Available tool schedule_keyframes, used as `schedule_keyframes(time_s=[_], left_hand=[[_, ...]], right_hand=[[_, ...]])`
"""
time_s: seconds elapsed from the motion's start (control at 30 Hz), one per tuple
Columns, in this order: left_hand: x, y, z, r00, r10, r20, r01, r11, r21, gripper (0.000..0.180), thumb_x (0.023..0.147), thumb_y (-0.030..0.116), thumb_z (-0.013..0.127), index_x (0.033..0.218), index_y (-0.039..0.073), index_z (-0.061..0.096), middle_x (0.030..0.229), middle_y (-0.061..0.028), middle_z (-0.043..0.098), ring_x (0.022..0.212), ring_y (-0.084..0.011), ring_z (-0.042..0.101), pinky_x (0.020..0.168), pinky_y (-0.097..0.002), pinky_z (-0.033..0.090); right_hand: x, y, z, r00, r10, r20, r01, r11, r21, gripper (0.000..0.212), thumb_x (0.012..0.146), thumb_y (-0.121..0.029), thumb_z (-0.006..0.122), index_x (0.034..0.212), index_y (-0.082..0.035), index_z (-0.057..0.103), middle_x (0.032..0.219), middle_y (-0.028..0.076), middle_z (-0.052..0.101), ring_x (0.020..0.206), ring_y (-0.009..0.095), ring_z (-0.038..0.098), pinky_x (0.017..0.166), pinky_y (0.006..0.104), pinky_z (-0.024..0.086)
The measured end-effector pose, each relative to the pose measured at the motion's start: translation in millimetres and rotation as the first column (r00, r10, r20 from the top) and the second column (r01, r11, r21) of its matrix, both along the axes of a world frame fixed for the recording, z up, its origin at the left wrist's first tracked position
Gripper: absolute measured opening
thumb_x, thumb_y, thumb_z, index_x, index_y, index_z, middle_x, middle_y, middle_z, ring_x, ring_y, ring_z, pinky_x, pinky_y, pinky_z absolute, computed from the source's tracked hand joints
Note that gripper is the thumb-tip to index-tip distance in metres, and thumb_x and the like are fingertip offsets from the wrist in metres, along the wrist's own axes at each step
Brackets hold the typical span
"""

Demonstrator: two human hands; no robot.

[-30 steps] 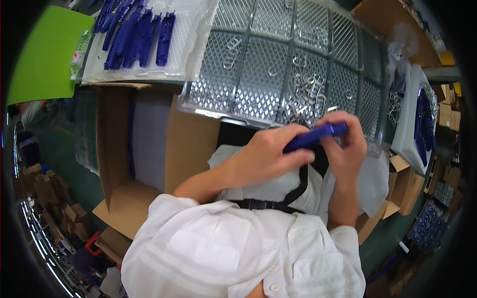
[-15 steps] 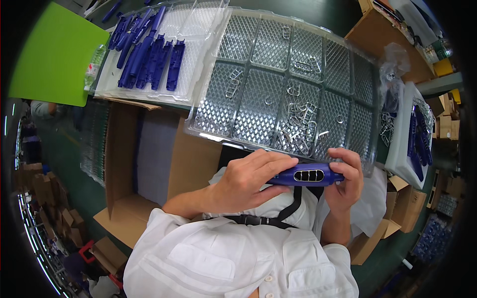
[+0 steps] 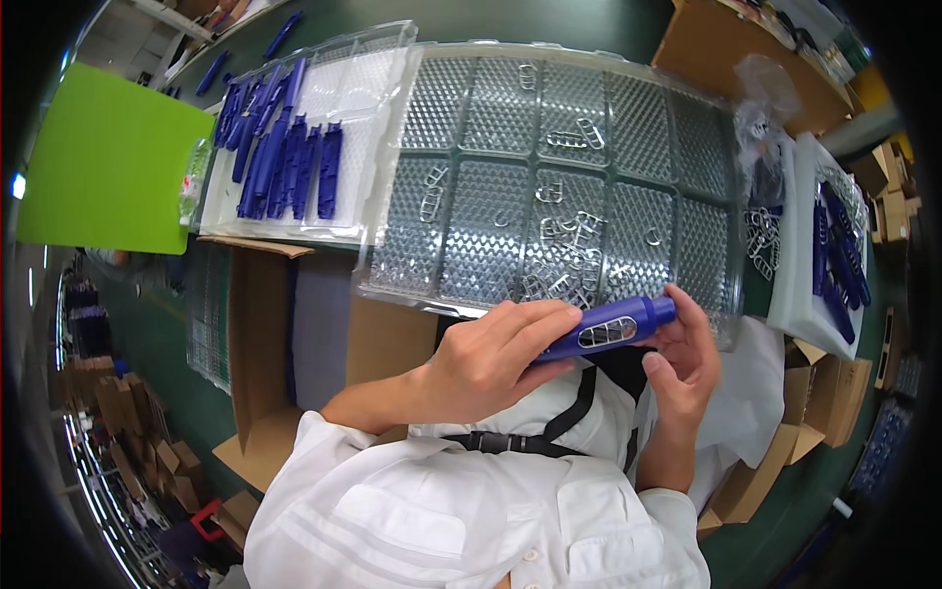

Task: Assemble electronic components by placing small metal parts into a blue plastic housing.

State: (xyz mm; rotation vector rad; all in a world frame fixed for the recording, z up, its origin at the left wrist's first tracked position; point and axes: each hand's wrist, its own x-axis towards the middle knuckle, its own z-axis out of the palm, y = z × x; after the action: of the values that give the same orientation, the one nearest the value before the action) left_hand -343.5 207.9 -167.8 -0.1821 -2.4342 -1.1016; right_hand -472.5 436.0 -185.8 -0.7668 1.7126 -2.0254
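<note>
My left hand point(image 3: 491, 358) and my right hand point(image 3: 687, 358) both hold a blue plastic handle-shaped part point(image 3: 613, 328) with a slotted silver window in its side. It lies roughly level in front of my chest, its right end tipped up a little. Just beyond it is a clear plastic tray point(image 3: 491, 245) with a diamond-patterned bottom, holding several small metal clips point(image 3: 564, 245) scattered in its compartments.
A white tray point(image 3: 363, 118) with several blue parts point(image 3: 285, 157) sits at the back left. Another white tray point(image 3: 800, 255) with blue parts is at the right. An open cardboard box point(image 3: 265, 334) stands at my left, a green board point(image 3: 108, 167) beyond it. More cartons lie around.
The blue part has been turned so its slotted window faces up, then tipped with its right end higher. My right hand's fingers have shifted from over its end to under it.
</note>
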Motion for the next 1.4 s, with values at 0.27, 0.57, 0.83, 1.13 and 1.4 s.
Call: schedule_keyframes(time_s=[0.27, 0.57, 0.83, 1.13, 1.4], left_hand=[[-9.0, 27.1, -4.9, 0.993, -0.042, 0.106, 0.015, 0.969, 0.246, 0.059, 0.084, 0.01, 0.087, 0.136, -0.001, 0.062, 0.121, -0.0173, 0.068, 0.092, -0.0286, 0.072, 0.076, -0.0349, 0.061], [-5.8, 27.3, -16.1, 0.784, -0.53, 0.323, -0.048, 0.468, 0.883, 0.038, 0.105, 0.014, 0.065, 0.139, -0.002, 0.059, 0.109, -0.0069, 0.071, 0.098, -0.0132, 0.067, 0.086, -0.029, 0.054], [6.7, 52.1, -19.9, 0.847, -0.384, 0.368, -0.042, 0.641, 0.766, 0.031, 0.101, 0.01, 0.069, 0.128, -0.001, 0.06, 0.101, -0.0047, 0.07, 0.08, -0.0104, 0.067, 0.073, -0.0264, 0.057], [-0.9, 57.4, -28.8, 0.923, -0.306, 0.234, -0.04, 0.529, 0.848, 0.028, 0.099, 0.004, 0.067, 0.125, -0.002, 0.061, 0.113, -0.0094, 0.069, 0.092, -0.0152, 0.071, 0.074, -0.0278, 0.062], [-13.3, 54.4, -30.9, 0.875, -0.428, 0.228, 0.007, 0.48, 0.877, 0.029, 0.103, 0.01, 0.063, 0.129, -0.002, 0.061, 0.107, -0.0082, 0.07, 0.087, -0.0138, 0.071, 0.075, -0.0267, 0.059]], right_hand=[[11.1, -3.5, 2.7, 0.906, -0.059, 0.42, 0.053, 0.998, 0.024, 0.064, 0.093, 0.004, 0.076, 0.149, 0.009, 0.046, 0.121, 0.016, 0.071, 0.108, 0.018, 0.071, 0.094, 0.0294, 0.056], [23.5, 4.4, 6.9, 0.977, -0.01, 0.211, -0.008, 0.997, 0.081, 0.056, 0.092, 0.01, 0.073, 0.143, 0.006, 0.051, 0.127, 0.013, 0.068, 0.108, 0.016, 0.069, 0.095, 0.0296, 0.057], [51.5, -5.3, 16.1, 0.962, 0.004, 0.273, 0.025, 0.995, -0.099, 0.051, 0.094, 0.01, 0.066, 0.141, 0.001, 0.048, 0.137, 0.017, 0.066, 0.117, 0.022, 0.068, 0.1, 0.0358, 0.059], [62.7, -21.4, 15.3, 0.971, -0.13, 0.2, 0.138, 0.99, -0.031, 0.046, 0.096, 0.004, 0.06, 0.14, -0.001, 0.047, 0.128, 0.011, 0.069, 0.109, 0.015, 0.07, 0.082, 0.0295, 0.062], [57.8, -11.7, 19.0, 0.963, -0.126, 0.237, 0.153, 0.983, -0.098, 0.052, 0.098, 0.004, 0.061, 0.147, -0.001, 0.045, 0.133, 0.012, 0.067, 0.112, 0.017, 0.069, 0.079, 0.0295, 0.062]])
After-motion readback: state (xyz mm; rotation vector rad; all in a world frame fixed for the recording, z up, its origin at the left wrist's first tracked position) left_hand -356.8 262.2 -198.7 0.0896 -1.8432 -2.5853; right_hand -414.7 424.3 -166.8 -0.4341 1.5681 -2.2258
